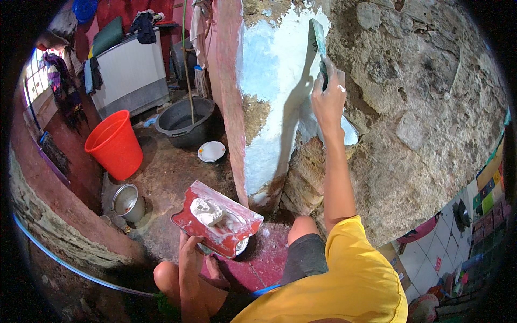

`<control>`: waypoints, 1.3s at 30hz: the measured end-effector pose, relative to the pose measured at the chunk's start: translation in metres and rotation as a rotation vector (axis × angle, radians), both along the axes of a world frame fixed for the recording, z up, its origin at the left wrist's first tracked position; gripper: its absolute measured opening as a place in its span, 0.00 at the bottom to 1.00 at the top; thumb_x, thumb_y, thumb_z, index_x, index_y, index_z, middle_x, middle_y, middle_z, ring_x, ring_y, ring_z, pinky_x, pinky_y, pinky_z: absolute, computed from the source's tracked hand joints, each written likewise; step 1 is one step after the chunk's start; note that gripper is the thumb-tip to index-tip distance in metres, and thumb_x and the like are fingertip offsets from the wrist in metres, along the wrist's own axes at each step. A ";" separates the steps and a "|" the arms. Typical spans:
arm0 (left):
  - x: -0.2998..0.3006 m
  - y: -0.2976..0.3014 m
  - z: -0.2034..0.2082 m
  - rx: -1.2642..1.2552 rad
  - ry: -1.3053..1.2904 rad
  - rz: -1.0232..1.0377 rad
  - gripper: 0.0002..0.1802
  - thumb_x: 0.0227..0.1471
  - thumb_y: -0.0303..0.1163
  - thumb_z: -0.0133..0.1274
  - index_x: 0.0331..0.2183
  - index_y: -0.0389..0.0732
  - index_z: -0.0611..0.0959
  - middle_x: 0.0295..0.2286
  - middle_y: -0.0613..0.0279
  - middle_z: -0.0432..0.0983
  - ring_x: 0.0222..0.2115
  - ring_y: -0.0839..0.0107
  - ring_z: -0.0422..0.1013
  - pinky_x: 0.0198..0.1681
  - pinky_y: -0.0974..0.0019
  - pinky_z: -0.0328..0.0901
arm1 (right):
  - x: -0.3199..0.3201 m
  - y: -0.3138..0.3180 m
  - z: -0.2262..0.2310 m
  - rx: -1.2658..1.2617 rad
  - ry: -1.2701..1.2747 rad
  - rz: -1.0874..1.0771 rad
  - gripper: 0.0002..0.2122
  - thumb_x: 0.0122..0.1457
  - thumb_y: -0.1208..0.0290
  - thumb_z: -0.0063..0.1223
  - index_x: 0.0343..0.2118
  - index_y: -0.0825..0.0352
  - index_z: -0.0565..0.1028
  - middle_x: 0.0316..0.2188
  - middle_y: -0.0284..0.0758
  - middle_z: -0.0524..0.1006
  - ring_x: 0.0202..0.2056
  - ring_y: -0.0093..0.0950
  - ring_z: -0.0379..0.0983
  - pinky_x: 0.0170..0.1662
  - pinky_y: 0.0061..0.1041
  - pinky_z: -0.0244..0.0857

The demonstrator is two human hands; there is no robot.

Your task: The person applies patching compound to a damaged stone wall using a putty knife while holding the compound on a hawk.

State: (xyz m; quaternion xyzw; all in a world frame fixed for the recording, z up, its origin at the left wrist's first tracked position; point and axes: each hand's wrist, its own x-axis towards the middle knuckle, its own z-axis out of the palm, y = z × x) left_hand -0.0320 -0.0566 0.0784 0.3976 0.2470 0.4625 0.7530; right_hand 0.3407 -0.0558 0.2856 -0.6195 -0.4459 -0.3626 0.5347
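Two hands at work, one tool each.

Item 1: right hand (327,99), raised against the wall (420,107), grip pressed together around the handle of a putty knife (319,37). The blade lies flat on the pale blue-white plastered patch (274,75), near its upper edge, where smooth coat meets rough stone.

Item 2: left hand (189,253), low by the knee, holding a red board (215,218) from beneath; fingers are hidden under it, so the grip is probably closed on its edge, though the view does not settle it. A heap of white putty (211,212) sits on the board, which tilts a little.

Item 3, surroundings: red bucket (114,142), dark basin (186,123), white plate (211,151) and metal pot (128,202) on the floor, well apart from the board.

Risks, as judged:
- Board tilt could let the putty slide off onto the floor.
- Uneven stone may catch the blade and tear the fresh coat.
- Crumbling edges beside the patch may shed grit into the wet layer.
- The outstretched arm invites a slip of the blade.
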 end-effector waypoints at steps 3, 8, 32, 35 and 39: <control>0.000 0.001 -0.003 -0.008 0.011 0.004 0.30 0.42 0.19 0.40 0.51 0.37 0.60 0.43 0.58 0.66 0.43 0.67 0.67 0.46 0.64 0.64 | 0.010 0.006 0.004 0.072 -0.071 -0.043 0.18 0.56 0.77 0.40 0.51 0.66 0.64 0.37 0.48 0.68 0.37 0.45 0.68 0.40 0.39 0.62; -0.002 0.002 -0.007 -0.023 0.002 0.018 0.30 0.43 0.18 0.39 0.52 0.38 0.60 0.44 0.58 0.65 0.43 0.67 0.66 0.46 0.65 0.64 | 0.013 0.014 0.013 0.048 0.014 0.019 0.21 0.53 0.79 0.43 0.52 0.70 0.62 0.37 0.50 0.64 0.38 0.46 0.65 0.42 0.40 0.60; -0.005 -0.002 -0.003 -0.015 -0.025 -0.006 0.29 0.44 0.19 0.40 0.52 0.38 0.60 0.44 0.58 0.66 0.43 0.68 0.67 0.45 0.64 0.64 | -0.023 -0.009 -0.016 0.046 0.003 0.090 0.20 0.55 0.76 0.40 0.52 0.66 0.63 0.37 0.49 0.68 0.38 0.44 0.68 0.41 0.37 0.62; -0.004 -0.001 -0.004 -0.022 -0.019 -0.002 0.29 0.44 0.18 0.40 0.52 0.38 0.60 0.44 0.58 0.66 0.44 0.68 0.66 0.45 0.64 0.64 | -0.006 0.004 -0.010 0.018 -0.015 0.024 0.19 0.56 0.75 0.40 0.53 0.65 0.63 0.39 0.49 0.68 0.39 0.44 0.68 0.41 0.37 0.63; -0.008 0.002 -0.010 0.000 0.015 0.009 0.30 0.43 0.18 0.40 0.52 0.37 0.60 0.45 0.58 0.65 0.44 0.67 0.66 0.45 0.65 0.63 | -0.011 0.007 -0.026 -0.037 -0.018 0.019 0.19 0.56 0.75 0.41 0.52 0.66 0.63 0.38 0.50 0.67 0.39 0.46 0.68 0.41 0.39 0.63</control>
